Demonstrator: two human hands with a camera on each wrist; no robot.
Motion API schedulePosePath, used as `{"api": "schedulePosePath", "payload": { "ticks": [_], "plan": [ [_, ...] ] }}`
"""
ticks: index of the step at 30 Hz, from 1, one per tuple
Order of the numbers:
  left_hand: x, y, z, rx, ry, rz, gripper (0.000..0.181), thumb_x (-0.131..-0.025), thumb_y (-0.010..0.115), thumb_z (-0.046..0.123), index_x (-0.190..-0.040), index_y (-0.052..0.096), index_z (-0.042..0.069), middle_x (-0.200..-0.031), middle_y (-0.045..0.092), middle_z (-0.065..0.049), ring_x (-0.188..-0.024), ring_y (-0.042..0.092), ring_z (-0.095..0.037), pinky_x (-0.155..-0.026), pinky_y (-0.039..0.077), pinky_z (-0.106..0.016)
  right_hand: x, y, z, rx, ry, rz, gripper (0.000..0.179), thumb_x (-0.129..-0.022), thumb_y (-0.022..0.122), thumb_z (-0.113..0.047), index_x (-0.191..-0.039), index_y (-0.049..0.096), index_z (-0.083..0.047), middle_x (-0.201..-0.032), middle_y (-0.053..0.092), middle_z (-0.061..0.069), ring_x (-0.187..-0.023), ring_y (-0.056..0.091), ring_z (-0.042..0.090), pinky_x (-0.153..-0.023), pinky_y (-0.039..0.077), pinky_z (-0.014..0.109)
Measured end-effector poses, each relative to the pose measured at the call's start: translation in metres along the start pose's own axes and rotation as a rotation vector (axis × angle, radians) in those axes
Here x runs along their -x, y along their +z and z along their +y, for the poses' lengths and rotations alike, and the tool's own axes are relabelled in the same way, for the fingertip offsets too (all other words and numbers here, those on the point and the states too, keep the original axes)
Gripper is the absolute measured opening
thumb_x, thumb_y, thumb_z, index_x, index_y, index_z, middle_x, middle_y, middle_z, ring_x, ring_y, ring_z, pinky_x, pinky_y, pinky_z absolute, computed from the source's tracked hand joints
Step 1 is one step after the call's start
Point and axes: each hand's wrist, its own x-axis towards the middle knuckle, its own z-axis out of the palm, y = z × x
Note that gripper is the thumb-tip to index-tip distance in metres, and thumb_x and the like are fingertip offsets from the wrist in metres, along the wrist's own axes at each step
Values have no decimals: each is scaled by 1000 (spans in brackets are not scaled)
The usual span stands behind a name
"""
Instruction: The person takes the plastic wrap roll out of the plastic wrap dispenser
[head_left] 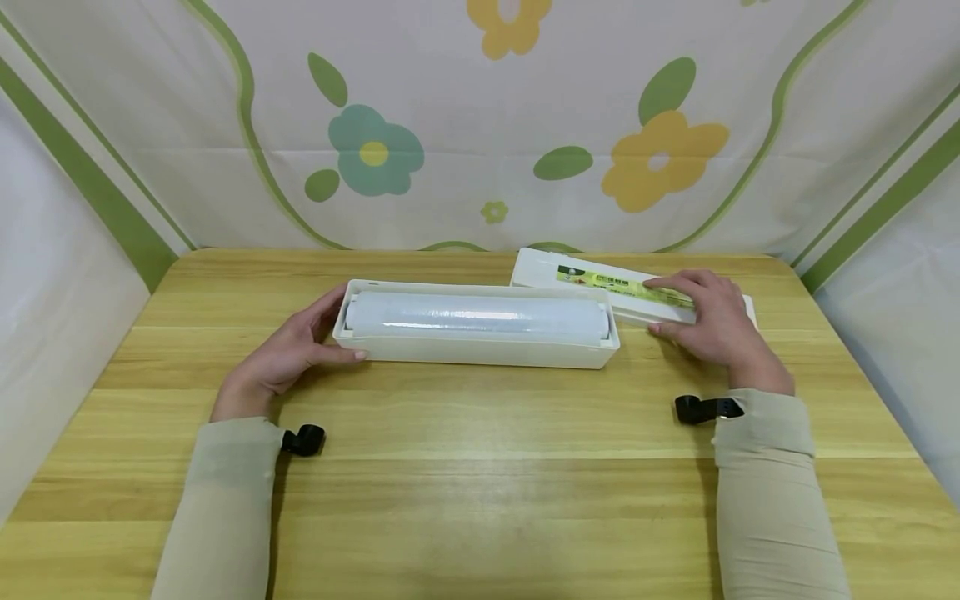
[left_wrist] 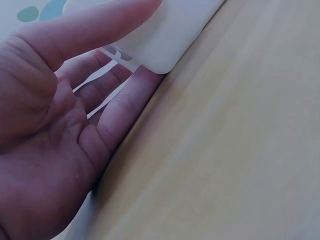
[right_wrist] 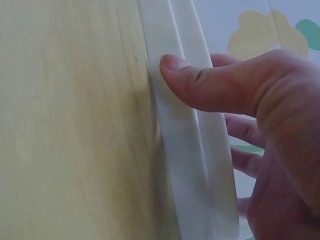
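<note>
A long white plastic box [head_left: 480,352] stands open-topped in the middle of the table, with a shiny roll of cling film [head_left: 480,313] lying inside. My left hand [head_left: 291,343] grips its left end, thumb [left_wrist: 115,22] along the near wall and fingers round the far corner. To the right and behind lies the white lid [head_left: 534,268] with a green and yellow label [head_left: 603,282], its left part partly hidden by the box. My right hand [head_left: 712,321] holds the lid near its right end, thumb [right_wrist: 200,85] on the near side and fingers over the top.
Both things are on a wooden table [head_left: 465,483], toward its far edge. A white curtain [head_left: 465,108] with printed flowers hangs behind the table and along the sides. Each wrist wears a small black camera [head_left: 306,440] on a strap.
</note>
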Motion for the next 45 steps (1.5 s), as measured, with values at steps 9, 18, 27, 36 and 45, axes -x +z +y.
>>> {"api": "schedulePosePath", "payload": {
  "ticks": [9,18,27,36,45],
  "plan": [
    [-1,0,-2,-11,-4,-1,104,-88,88,3,-170,31,32,-168,37,-3,-151,34,-21,-105,47,-15,-2,-2,-5,26,47,-34,64,-85,93,-20,-143,68,-14,-151,49,30,-140,36,58,-120,18,73],
    [-2,0,-3,-26,-6,6,104,-87,89,6,-170,32,32,-167,39,-2,-152,33,-21,-108,42,-13,-7,-11,-36,34,40,7,63,-91,89,-29,-145,66,-6,-152,50,29,-142,41,53,-113,35,70],
    [-3,1,-2,-39,-11,8,105,-87,90,8,-170,31,33,-168,38,-3,-153,32,-23,-108,40,-13,-11,-11,-80,56,-45,67,47,-102,77,-30,-142,68,-8,-148,59,21,-137,53,46,-107,45,66],
    [-2,1,-1,-28,-18,13,105,-87,89,6,-171,30,33,-170,36,-3,-156,29,-24,-107,39,-11,-20,12,-115,74,-243,87,41,-100,80,-25,-136,73,-8,-137,65,17,-119,65,40,-93,55,58],
    [-3,3,1,-11,-27,28,105,-87,88,3,-170,32,34,-169,38,1,-156,30,-20,-107,41,-11,-20,24,-131,117,-302,64,44,-96,84,-29,-134,75,-8,-137,67,16,-124,65,39,-98,55,56]
  ]
}}
